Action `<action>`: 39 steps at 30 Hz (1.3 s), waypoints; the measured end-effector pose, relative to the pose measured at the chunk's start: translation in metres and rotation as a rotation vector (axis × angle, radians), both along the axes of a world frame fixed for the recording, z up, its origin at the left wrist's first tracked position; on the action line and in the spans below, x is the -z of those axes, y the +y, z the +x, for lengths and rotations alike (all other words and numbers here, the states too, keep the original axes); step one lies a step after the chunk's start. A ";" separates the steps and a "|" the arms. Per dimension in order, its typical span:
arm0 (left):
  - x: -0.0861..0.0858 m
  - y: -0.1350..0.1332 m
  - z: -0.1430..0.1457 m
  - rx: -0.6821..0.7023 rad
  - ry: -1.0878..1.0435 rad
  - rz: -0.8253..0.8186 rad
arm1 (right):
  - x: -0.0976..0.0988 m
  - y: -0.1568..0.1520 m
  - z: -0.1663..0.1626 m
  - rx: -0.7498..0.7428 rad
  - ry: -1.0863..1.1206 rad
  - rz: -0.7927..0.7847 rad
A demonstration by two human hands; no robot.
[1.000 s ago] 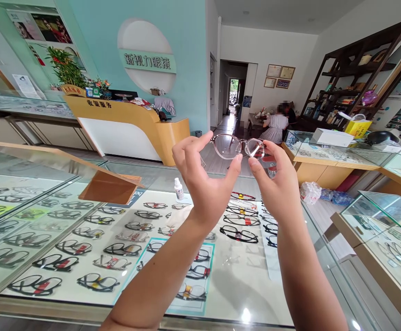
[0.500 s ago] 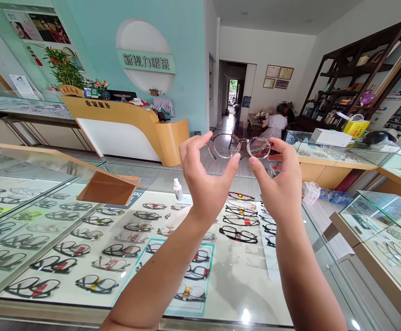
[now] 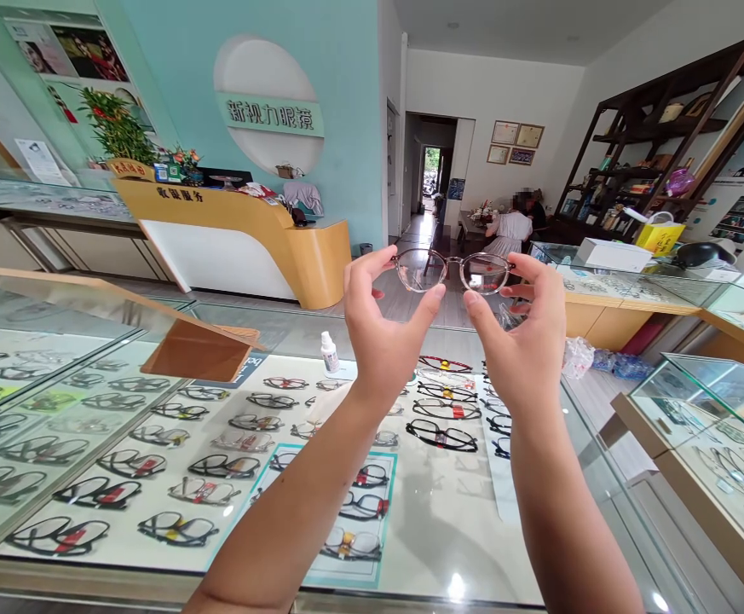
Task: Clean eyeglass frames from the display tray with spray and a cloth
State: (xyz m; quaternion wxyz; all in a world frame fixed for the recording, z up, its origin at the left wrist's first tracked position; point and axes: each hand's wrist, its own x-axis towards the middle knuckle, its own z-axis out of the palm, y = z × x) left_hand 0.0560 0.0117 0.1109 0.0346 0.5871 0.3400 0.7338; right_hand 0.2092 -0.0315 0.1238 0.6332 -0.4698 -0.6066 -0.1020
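Observation:
I hold a pair of clear-framed glasses point(image 3: 452, 271) up at arm's length above a glass display counter point(image 3: 448, 546). My left hand point(image 3: 381, 337) pinches the left lens rim between thumb and fingers. The right rim is pinched the same way by my right hand point(image 3: 523, 341). The lenses face me and the shop shows through them. Under the counter glass lie several rows of spectacle frames point(image 3: 441, 435).
A small white bottle point(image 3: 329, 353) stands on the counter top near a raised wooden-edged glass lid point(image 3: 198, 348). More glass cases point(image 3: 697, 401) stand to the right. A yellow reception desk point(image 3: 244, 234) and dark shelving point(image 3: 659, 145) lie beyond. A person point(image 3: 512, 230) sits far back.
Both hands have shifted the glasses a little to the right and turned them so the lenses face me more squarely. The grip stays the same.

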 end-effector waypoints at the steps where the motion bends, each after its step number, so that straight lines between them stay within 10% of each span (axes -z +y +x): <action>1: 0.000 0.001 0.000 0.027 -0.010 -0.019 | -0.001 0.000 0.000 0.005 0.005 0.008; 7: 0.003 0.007 0.001 0.131 -0.050 -0.085 | -0.003 -0.002 -0.002 0.029 0.004 0.014; 26: 0.000 -0.007 -0.002 -0.223 0.069 0.161 | -0.002 0.000 -0.004 -0.125 0.112 -0.158; 39: 0.003 0.001 -0.001 0.015 -0.015 0.058 | -0.002 -0.006 -0.005 -0.057 0.043 0.031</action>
